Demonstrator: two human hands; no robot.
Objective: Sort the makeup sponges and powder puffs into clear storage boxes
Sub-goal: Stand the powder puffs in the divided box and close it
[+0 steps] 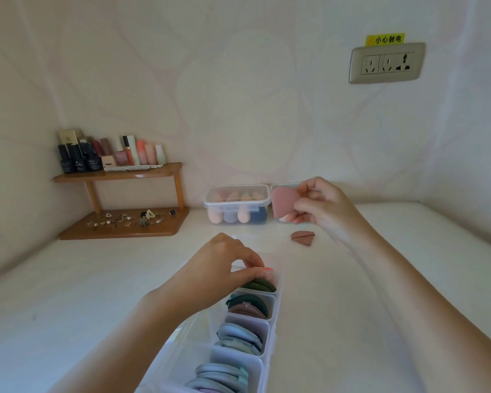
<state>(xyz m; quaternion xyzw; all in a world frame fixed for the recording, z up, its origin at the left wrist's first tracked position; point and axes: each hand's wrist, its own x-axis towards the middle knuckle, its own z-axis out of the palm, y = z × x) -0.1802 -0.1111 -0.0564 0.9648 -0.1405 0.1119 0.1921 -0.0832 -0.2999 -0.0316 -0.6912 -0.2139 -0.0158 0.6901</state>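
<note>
Fingers (302, 207) pinch pink puff (283, 201), right hand (325, 207) raised

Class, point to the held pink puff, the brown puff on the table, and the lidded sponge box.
pink puff (284, 201): head view, middle of its face.
brown puff (304, 241): head view, its lower half.
lidded sponge box (236, 195): head view, centre of lid.

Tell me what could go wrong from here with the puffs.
1. The right hand pinches the pink puff by one side only, so it might slip and drop.
2. The divided box looks tightly packed. The left hand, with its fingers at the far compartment, could nudge the dark green puffs out of place.
3. The brown puff lies loose on the table and may get overlooked.
</note>
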